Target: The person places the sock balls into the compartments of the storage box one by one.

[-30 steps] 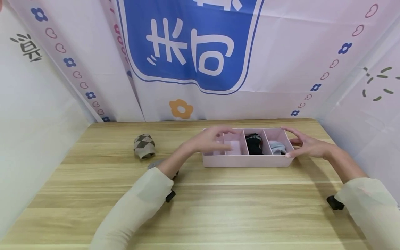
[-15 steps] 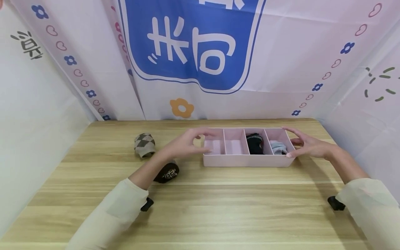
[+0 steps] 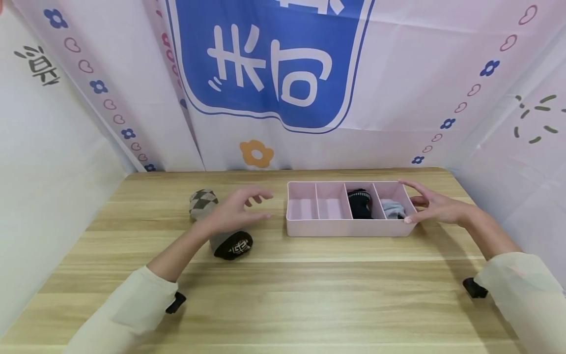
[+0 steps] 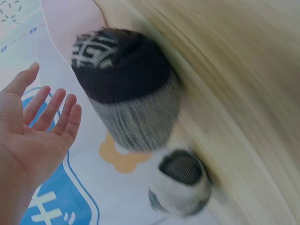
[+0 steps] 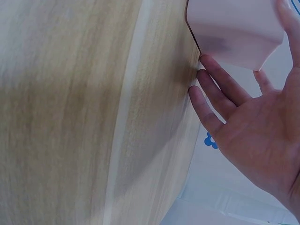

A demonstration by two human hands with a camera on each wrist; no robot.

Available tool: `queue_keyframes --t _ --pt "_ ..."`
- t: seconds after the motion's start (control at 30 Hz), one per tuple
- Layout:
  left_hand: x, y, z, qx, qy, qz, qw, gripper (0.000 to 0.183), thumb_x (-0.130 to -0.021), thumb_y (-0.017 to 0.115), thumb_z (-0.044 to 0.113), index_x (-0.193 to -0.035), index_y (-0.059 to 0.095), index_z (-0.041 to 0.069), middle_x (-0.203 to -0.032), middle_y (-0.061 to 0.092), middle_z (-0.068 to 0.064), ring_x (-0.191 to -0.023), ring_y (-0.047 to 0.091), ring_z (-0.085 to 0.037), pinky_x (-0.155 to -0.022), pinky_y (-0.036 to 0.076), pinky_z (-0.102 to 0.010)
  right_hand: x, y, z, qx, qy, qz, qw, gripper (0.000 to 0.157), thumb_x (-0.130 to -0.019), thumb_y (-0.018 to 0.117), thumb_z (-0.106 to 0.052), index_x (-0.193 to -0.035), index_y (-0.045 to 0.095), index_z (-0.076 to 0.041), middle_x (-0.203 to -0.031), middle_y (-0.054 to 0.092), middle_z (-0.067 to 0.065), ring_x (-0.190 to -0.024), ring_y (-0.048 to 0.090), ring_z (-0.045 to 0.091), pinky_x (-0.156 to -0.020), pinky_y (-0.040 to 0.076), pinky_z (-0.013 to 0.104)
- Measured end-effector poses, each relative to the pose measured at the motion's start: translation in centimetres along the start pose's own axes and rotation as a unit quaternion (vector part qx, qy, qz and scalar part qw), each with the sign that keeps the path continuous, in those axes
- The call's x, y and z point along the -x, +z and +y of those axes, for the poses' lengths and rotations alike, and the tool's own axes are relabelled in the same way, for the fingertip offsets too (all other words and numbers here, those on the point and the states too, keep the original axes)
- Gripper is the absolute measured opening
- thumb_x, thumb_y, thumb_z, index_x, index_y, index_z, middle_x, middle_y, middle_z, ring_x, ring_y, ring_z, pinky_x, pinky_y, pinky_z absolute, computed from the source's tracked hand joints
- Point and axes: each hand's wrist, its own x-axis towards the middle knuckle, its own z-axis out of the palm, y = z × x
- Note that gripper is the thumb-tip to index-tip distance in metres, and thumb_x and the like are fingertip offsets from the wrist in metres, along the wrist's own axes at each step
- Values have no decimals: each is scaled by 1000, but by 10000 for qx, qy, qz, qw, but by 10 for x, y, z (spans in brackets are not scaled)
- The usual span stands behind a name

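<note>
My left hand (image 3: 239, 209) hovers over the left of the table with loosely spread fingers and nothing in them. Under and beside it lies a rolled grey sock (image 3: 232, 246) with a black, white-patterned end. Just behind is a rolled argyle sock (image 3: 203, 202) in brown and beige, partly covered by the hand in the head view. My right hand (image 3: 438, 204) holds the right end of a pink divided box (image 3: 345, 228), thumb at the near corner and forefinger at the far one. A black sock (image 3: 360, 204) and a pale grey-blue sock (image 3: 392, 209) sit in its two right compartments.
The box's two left compartments (image 3: 302, 209) show bare floors. Behind the wooden table (image 3: 309, 295) hangs a printed cloth (image 3: 389, 98), and white walls stand at both sides. A black wrist device (image 3: 475, 287) shows below the right sleeve.
My left hand has moved left, from over the box's left compartments to above the two rolled socks. The right hand and the box have stayed in place.
</note>
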Motion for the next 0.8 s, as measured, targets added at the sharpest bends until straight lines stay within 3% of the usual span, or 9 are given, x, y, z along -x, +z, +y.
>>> queue_keyframes --t 0.13,0.33,0.47,0.67,0.8 --pt "12 -9 -10 -195 -34 -191 9996 46 -92 79 17 -132 64 -1 -127 68 -16 -111 63 -34 -93 54 -55 0 0 -1 28 16 5 10000 107 -89 78 -18 -166 3 -13 -160 16 43 -146 19 63 -110 24 78" --pt "32 -27 -21 -387 104 -908 9951 55 -87 85 18 -134 64 -1 -132 66 -19 -115 61 -41 -94 52 -60 0 0 0 4 22 -7 10000 107 -89 78 -18 -166 3 -15 -159 19 43 -145 21 63 -110 26 78" --pt "44 -35 -29 -301 10 -1278 9913 64 -83 89 22 -137 62 2 -137 62 -16 -122 57 -42 -97 49 -63 0 0 0 -31 17 -12 10000 108 -90 78 -18 -167 2 -17 -159 21 43 -146 21 63 -111 26 77" --pt "54 -35 -39 -316 122 -1589 9867 73 -79 92 24 -138 59 -2 -142 59 -19 -129 55 -41 -105 46 -61 0 0 1 -19 7 -10 10000 107 -89 78 -18 -166 3 -16 -159 20 43 -146 21 63 -111 26 77" --pt "57 -30 -42 -498 243 -1534 9866 74 -77 94 26 -136 60 -5 -137 61 -21 -123 58 -40 -101 49 -59 0 0 1 -28 -11 2 10000 107 -89 78 -17 -166 4 -14 -159 21 43 -145 22 63 -110 27 77"
